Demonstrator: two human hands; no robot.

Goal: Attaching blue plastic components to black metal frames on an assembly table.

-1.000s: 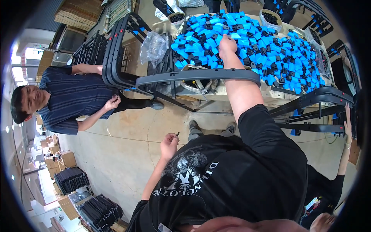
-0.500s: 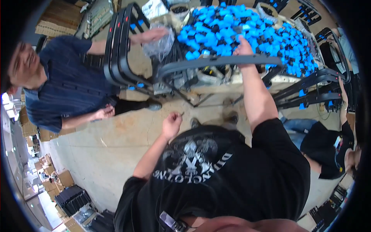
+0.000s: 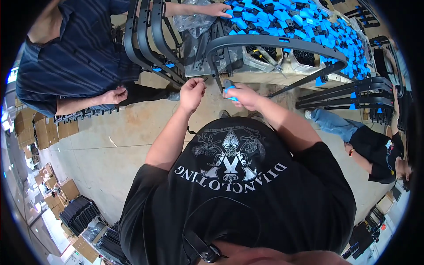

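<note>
My right hand (image 3: 244, 96) is closed around a blue and black plastic piece (image 3: 229, 89). The piece is beside the leg of a black tubular frame (image 3: 278, 40) that stands upright before me with a curved top bar. To the left, my left hand (image 3: 192, 94) pinches a small dark thin part (image 3: 205, 80), too small to name. Only a short gap separates the two hands. Beyond the frame, a heap of blue and black plastic pieces (image 3: 282, 20) covers the table.
A person in a dark striped shirt (image 3: 84, 57) stands at left, one hand (image 3: 215, 9) touching the heap. Stacked black frames (image 3: 157, 35) stand between us; more frames (image 3: 349, 93) are at right, near a person in black (image 3: 373, 152). Open bags of small black parts (image 3: 304, 57) sit at the table's near edge.
My right hand has come back from the heap with a blue and black plastic piece. My left hand has moved up toward the frame. The person at left has reached onto the heap.
</note>
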